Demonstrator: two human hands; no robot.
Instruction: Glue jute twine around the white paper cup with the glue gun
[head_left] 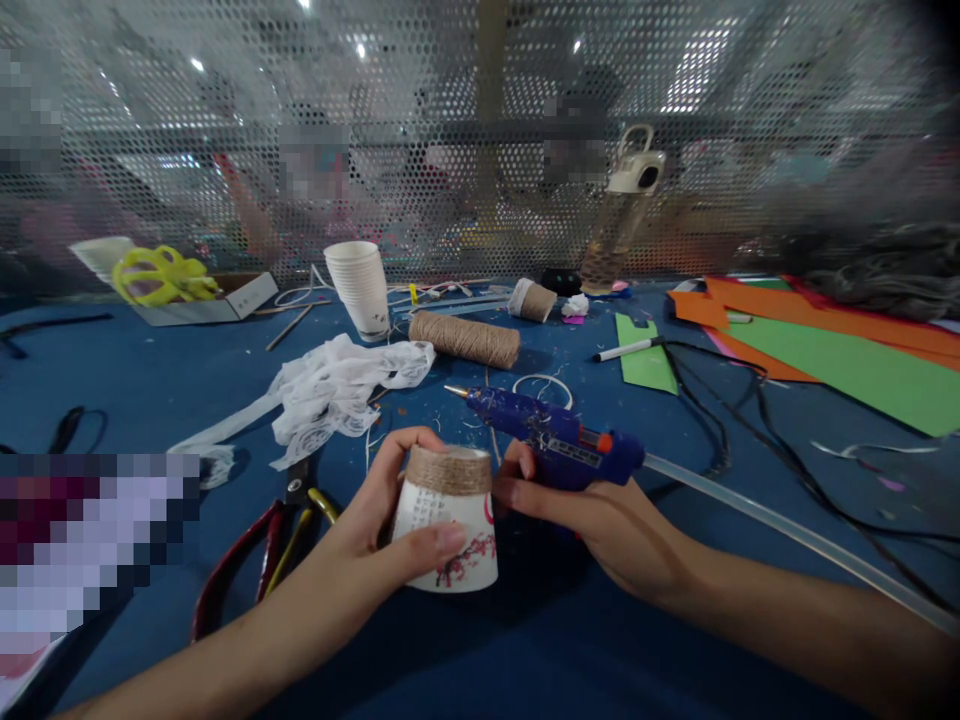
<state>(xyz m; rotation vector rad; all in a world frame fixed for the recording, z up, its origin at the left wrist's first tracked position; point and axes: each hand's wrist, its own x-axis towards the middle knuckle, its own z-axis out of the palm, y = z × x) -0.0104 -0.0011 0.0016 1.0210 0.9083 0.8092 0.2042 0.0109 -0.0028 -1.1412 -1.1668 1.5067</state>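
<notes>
My left hand [375, 530] is wrapped round an upside-down white paper cup [450, 545] with a red flower print. Jute twine [450, 470] is wound round the cup's upper end. My right hand [592, 525] grips a blue glue gun [559, 440] just right of the cup, its fingertips touching the cup's side. The gun's metal nozzle points left and away, above the cup. A clear glue stick [787, 530] runs out of the gun's back to the right.
On the blue table [150, 390] lie white lace ribbon [337, 385], a twine spool [465, 338], stacked paper cups [361, 285], red-handled pliers and scissors [270, 550], a white marker [628, 348], black cables [735, 420] and coloured paper sheets [840, 350]. A perforated metal screen [480, 130] stands behind, with people beyond it.
</notes>
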